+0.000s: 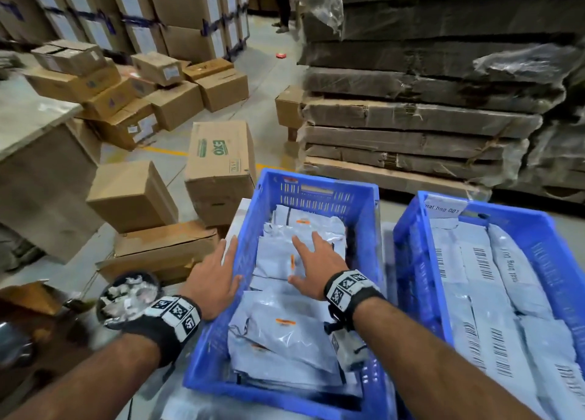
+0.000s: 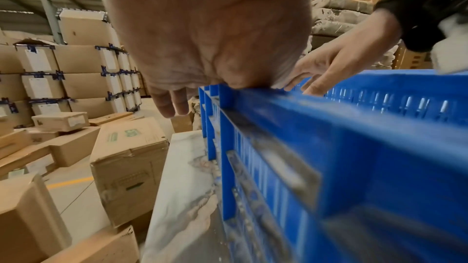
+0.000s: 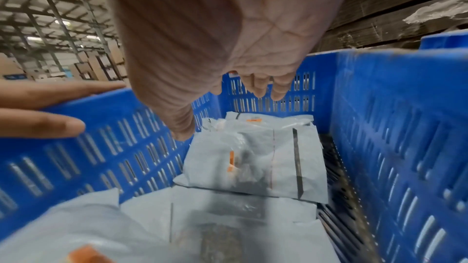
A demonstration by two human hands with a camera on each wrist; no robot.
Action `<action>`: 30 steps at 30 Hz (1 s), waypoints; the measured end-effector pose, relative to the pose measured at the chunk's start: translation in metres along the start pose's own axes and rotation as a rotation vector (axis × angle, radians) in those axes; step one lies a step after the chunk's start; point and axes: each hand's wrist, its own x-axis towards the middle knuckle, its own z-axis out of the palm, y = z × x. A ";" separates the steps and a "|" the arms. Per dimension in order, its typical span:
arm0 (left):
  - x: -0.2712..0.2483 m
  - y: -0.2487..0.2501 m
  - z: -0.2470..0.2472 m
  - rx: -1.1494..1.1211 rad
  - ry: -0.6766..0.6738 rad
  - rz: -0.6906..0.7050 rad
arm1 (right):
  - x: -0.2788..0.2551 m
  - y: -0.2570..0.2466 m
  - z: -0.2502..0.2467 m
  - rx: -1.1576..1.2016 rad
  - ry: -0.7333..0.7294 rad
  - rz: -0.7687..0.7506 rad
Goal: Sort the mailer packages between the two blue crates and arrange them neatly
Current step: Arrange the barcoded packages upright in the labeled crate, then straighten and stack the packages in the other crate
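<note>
Two blue crates stand side by side. The left crate [image 1: 319, 182] holds grey mailers [image 1: 285, 334] with orange stickers, loosely overlapped. The right crate [image 1: 538, 226] holds mailers [image 1: 474, 267] with barcode labels, laid in rows. My left hand [image 1: 228, 261] rests flat on the left crate's left wall, fingers straight; in the left wrist view its palm [image 2: 202, 47] sits on the rim [image 2: 278, 103]. My right hand [image 1: 304, 258] is spread over the middle mailer [image 3: 253, 159] in the left crate, holding nothing; whether it touches is unclear.
Cardboard boxes crowd the floor to the left, the nearest a green-printed one [image 1: 221, 157]. Bundled flat cardboard [image 1: 411, 119] is stacked behind the crates. A table [image 1: 31, 119] stands at far left. A round container of scraps [image 1: 129, 293] sits by my left wrist. A person [image 1: 281, 2] stands far back.
</note>
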 end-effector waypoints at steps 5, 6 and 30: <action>-0.002 0.003 0.012 -0.082 0.071 -0.024 | 0.031 0.017 0.022 -0.088 -0.037 0.013; -0.002 0.003 0.013 -0.090 0.086 -0.025 | 0.037 0.020 0.026 -0.115 -0.040 0.010; -0.003 0.009 0.013 -0.106 0.172 0.001 | 0.095 0.048 0.057 -0.136 -0.088 -0.039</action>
